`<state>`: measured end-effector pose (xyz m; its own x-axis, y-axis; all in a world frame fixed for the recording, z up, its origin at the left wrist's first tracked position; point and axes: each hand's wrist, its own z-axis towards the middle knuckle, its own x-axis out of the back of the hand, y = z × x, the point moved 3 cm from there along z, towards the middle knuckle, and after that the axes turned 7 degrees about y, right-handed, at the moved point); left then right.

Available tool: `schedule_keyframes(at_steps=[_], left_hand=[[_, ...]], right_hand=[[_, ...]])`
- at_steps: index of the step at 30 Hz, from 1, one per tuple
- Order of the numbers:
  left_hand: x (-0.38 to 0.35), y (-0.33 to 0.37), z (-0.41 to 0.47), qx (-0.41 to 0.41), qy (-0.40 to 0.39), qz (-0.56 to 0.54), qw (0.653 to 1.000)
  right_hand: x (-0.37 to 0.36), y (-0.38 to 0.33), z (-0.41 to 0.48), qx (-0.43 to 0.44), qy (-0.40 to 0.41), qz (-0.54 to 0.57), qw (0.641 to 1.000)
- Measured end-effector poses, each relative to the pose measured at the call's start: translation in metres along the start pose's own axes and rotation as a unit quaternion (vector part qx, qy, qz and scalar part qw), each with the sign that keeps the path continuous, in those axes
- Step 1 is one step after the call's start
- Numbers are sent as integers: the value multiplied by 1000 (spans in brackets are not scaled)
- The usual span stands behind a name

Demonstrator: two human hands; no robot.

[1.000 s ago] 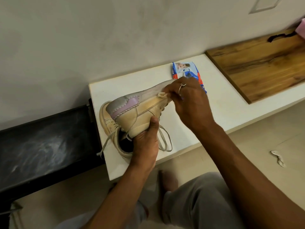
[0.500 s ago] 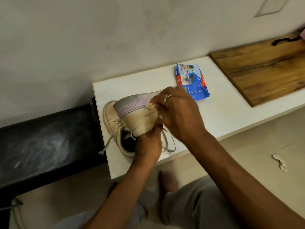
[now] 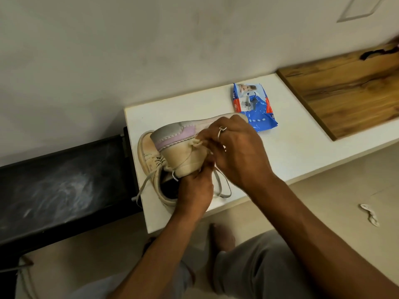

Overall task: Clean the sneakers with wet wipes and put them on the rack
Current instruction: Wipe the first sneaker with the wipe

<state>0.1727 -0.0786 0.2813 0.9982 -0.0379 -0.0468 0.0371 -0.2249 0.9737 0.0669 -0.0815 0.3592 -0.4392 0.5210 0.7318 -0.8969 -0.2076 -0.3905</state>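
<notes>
Two beige sneakers are on the white bench (image 3: 287,156). My left hand (image 3: 194,190) grips the raised sneaker (image 3: 181,147), which has a grey and lilac side panel, by its heel end and tilts it on its side. My right hand (image 3: 235,152), with a ring on one finger, pinches a small crumpled wet wipe (image 3: 195,143) against that sneaker's side. The second sneaker (image 3: 146,154) lies flat underneath, its laces hanging over the bench's left edge. A blue wet wipes pack (image 3: 254,106) lies behind my right hand.
A wooden board (image 3: 349,91) lies on the bench's right part against the wall. A black bench (image 3: 56,188) stands to the left. A used wipe (image 3: 369,214) lies on the floor at right. My knees and bare feet are below the bench edge.
My right hand has slid the wipe along the sneaker's side from the toe end toward the heel. The left hand keeps its grip. The camera has shifted slightly.
</notes>
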Motion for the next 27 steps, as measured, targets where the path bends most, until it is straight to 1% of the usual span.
schedule_keyframes(at_steps=[2, 4, 5, 6, 8, 10, 12, 13, 17, 19, 22, 23, 25, 27], left_hand=[[-2, 6, -1, -9, 13, -16, 1000], [-4, 5, -2, -10, 1, -18, 1000], [-4, 4, -1, -8, -2, -24, 1000], [-5, 4, -1, -10, 0, -34, 999], [-4, 4, 1, -7, 6, -55, 998], [-3, 2, 3, -6, 13, -69, 997], [-1, -1, 5, -9, 18, -81, 997], [0, -1, 4, -9, 17, -78, 997], [-2, 3, 0, -14, 7, -47, 999], [-2, 0, 3, -10, 7, -29, 999], [-1, -4, 2, -5, -23, 23, 999], [0, -6, 2, -3, -19, 31, 999], [0, 1, -1, -19, -3, -8, 1000], [1, 8, 0, -24, 16, -30, 999]], right_hand=[[6, 23, 3, -48, 25, -41, 998], [10, 41, 2, -105, 40, -71, 991], [11, 44, 1, -119, 48, -74, 989], [11, 43, 0, -119, 58, -73, 989], [8, 31, -1, -85, 69, -53, 993], [2, 13, -1, -31, 48, -18, 998], [-1, 4, 0, 4, 23, -15, 1000], [-1, 8, 1, -1, 25, -24, 999], [8, 44, 2, -93, 64, -80, 990], [4, 36, 1, -73, 67, -64, 993], [-6, -1, -3, 0, 39, -15, 999], [-8, -6, -3, 10, 28, -9, 1000], [-6, 2, -2, 8, 18, -18, 1000], [0, 25, 0, -34, 35, -46, 998]])
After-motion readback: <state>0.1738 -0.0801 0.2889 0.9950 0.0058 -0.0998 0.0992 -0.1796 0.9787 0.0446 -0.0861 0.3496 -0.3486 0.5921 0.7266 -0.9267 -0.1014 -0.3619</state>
